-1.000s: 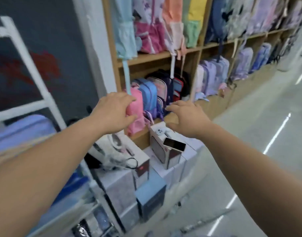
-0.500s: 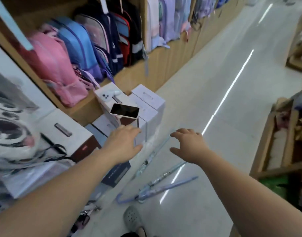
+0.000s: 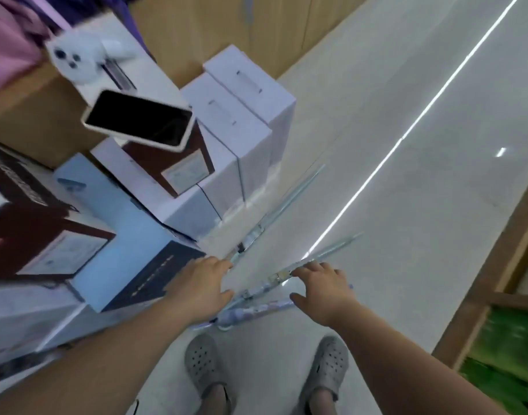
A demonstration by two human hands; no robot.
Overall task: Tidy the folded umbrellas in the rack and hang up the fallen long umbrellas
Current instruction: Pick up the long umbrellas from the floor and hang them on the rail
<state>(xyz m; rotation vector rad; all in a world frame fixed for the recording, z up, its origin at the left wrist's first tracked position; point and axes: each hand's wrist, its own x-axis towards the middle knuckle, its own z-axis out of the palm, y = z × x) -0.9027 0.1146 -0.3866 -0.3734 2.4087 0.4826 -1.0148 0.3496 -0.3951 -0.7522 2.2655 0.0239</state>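
A dark-screened phone (image 3: 138, 122) lies atop white boxes (image 3: 241, 115), well beyond the left fingers (image 3: 218, 265). A blue box (image 3: 116, 232) sits just left of them, and grey clogs (image 3: 203, 365) stand below.

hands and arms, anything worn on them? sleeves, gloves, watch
Nothing visible. The left hand and right hand are bare, no gloves or rings, and both forearms are uncovered to the frame edge: no sleeve, watch or band.

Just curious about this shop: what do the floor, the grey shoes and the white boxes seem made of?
Floor: likely polished tile or stone, glossy; it mirrors a light strip. Grey shoes: probably moulded foam or rubber, matte, with punched holes. White boxes: seemingly cardboard, smooth, with crisp folded edges.
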